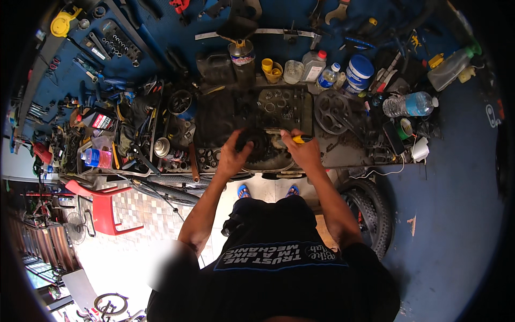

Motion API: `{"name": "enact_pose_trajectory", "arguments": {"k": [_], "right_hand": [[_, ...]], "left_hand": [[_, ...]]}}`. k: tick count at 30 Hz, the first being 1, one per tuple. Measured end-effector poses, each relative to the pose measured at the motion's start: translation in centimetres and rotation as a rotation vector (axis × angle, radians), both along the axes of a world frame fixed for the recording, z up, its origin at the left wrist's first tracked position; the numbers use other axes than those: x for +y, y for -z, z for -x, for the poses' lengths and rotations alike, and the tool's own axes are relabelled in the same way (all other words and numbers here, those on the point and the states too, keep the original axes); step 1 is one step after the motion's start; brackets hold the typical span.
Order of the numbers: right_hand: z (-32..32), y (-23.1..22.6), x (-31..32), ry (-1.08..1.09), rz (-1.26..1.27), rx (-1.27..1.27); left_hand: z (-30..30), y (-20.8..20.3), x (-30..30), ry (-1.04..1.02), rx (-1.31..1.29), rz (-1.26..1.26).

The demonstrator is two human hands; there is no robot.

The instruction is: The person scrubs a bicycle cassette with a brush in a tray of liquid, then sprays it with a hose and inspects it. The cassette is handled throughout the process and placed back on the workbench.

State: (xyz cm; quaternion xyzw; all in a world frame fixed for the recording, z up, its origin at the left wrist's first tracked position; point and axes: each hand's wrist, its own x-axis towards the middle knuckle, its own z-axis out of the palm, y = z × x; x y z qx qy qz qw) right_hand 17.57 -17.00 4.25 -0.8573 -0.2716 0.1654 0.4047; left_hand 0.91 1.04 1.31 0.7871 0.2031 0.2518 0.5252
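My left hand (234,156) is closed around a dark, round, greasy part (251,143); it looks like a bicycle cassette or hub, but its detail is lost in shadow. In my right hand (306,152) is a slim tool with a yellow and black handle (302,139). Its thin shaft points left towards the dark part, and I cannot make out its tip or whether it touches. Both hands are over a shallow tray (279,165) with dark toothed pieces in it. Just beyond lies another tray (307,110) holding rings and small bearings.
A crankset with chainring (331,111) lies right of the trays. Bottles, a blue tub (359,72) and a spray can (242,56) line the back. Tools crowd the left. Below the bench stand bicycle tyres (370,214) and a red chair (104,209).
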Motion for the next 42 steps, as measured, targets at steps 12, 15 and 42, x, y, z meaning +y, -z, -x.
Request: {"name": "enact_pose_trajectory", "arguments": {"k": [12,15,42], "right_hand": [[1.4,6.5,-3.8,-0.300,-0.069,-0.108],[1.3,5.1,-3.9,-0.295,-0.015,-0.139],[2.3,-1.4,2.5,-0.195,-0.301,-0.100]], "left_hand": [[0.4,1.5,0.3,0.092,-0.280,1.099],[0.3,1.0,0.2,0.095,-0.256,1.043],[-0.2,2.0,0.4,0.028,-0.042,0.067]]}}
